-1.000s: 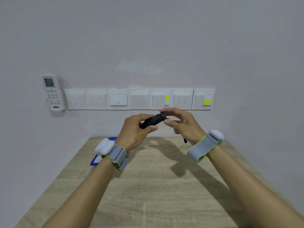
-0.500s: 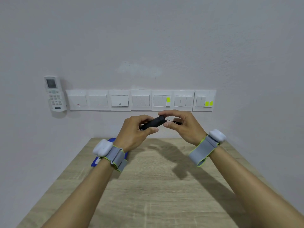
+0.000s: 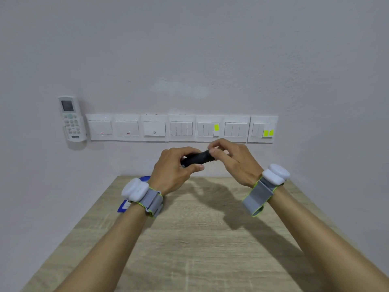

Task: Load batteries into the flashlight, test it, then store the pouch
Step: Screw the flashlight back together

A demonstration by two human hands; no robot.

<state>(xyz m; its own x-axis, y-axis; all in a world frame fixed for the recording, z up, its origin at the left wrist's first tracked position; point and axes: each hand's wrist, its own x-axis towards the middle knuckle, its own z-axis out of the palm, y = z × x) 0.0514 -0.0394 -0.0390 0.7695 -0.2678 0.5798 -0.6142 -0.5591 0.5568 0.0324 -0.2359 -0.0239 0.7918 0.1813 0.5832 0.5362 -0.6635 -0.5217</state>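
A short black flashlight (image 3: pixel 196 159) is held level in the air above the far end of the wooden table (image 3: pixel 189 239). My left hand (image 3: pixel 173 169) wraps its left part, thumb underneath. My right hand (image 3: pixel 230 160) pinches the flashlight's right end with thumb and fingertips; that end is hidden by the fingers. A blue pouch (image 3: pixel 126 204) lies flat at the table's far left edge, mostly hidden behind my left wrist. No loose batteries are visible.
A row of white wall switches (image 3: pixel 181 128) runs just behind my hands, and a white remote (image 3: pixel 71 119) hangs in a wall holder to the left. Both wrists carry grey bands with white pods. Walls close in on the table's far and side edges.
Both hands have stayed together on the flashlight. My right fingers have closed further over its right end, and the thin cord seen by the right hand earlier is now hidden.
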